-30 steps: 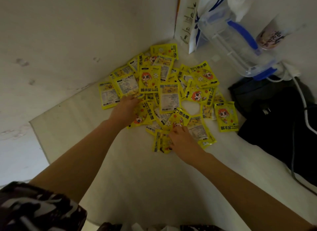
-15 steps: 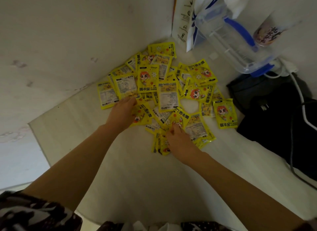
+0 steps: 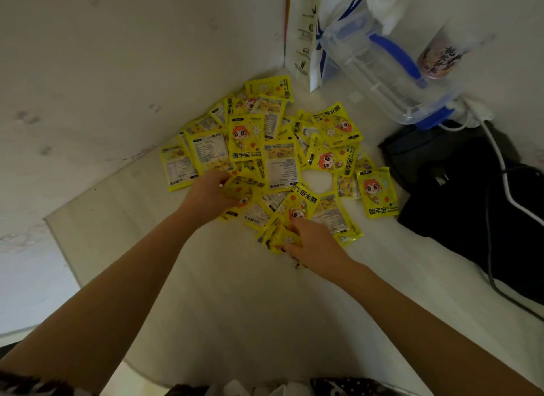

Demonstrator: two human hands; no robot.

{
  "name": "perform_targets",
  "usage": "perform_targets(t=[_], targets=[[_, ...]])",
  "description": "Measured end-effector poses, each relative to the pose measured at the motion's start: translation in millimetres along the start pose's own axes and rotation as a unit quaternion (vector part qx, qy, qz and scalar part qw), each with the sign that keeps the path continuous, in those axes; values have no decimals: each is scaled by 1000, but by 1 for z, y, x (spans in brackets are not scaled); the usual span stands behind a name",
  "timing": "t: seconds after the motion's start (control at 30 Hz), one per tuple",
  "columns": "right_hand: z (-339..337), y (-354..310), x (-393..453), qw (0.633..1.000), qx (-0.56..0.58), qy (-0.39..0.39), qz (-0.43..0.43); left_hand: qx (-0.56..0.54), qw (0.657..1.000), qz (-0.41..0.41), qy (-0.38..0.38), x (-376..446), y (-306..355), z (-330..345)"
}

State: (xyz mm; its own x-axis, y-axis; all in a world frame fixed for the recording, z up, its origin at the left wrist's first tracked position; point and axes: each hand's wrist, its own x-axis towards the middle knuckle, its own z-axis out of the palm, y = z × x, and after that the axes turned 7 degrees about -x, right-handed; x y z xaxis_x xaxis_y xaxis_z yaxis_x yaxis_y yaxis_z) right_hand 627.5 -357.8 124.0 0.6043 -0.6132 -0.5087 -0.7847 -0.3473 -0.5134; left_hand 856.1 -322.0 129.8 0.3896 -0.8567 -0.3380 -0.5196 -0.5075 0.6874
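Curled fingers: left hand (image 3: pixel 209 194) pinches a packet (image 3: pixel 242 188), right hand (image 3: pixel 316 246) grips a stack (image 3: pixel 276 239)

A clear plastic box (image 3: pixel 379 68) stood beside a paper bag (image 3: pixel 303 42); a white cable (image 3: pixel 498 152) crossed a black bag (image 3: pixel 471 207).

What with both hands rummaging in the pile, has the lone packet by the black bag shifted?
No. The lone packet lies just as close to the black bag as before; only the camera shifted.
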Motion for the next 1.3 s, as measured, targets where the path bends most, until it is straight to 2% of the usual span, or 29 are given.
perform_targets(t=[0.07,0.17,0.27,0.33,0.47,0.67,0.87,1.13,1.3], targets=[[-8,3,3,997,70,27,37,-98,995,-28,5,4,10,0],[-22,9,9,986,126,68,80,-241,967,-82,21,15,23,6],[-34,18,20,980,142,91,109,-319,937,-135,43,32,30,20],[-40,21,31,979,142,76,125,-347,919,-174,62,43,35,30],[-45,23,53,978,157,15,138,-366,904,-210,72,58,41,48],[-45,26,72,987,79,-34,133,-381,892,-230,73,63,42,63],[-44,27,78,988,34,-25,146,-381,888,-242,85,63,43,65],[-40,30,80,990,11,38,132,-374,890,-239,109,54,34,60],[-43,29,76,987,-53,26,147,-390,883,-229,129,39,22,56]])
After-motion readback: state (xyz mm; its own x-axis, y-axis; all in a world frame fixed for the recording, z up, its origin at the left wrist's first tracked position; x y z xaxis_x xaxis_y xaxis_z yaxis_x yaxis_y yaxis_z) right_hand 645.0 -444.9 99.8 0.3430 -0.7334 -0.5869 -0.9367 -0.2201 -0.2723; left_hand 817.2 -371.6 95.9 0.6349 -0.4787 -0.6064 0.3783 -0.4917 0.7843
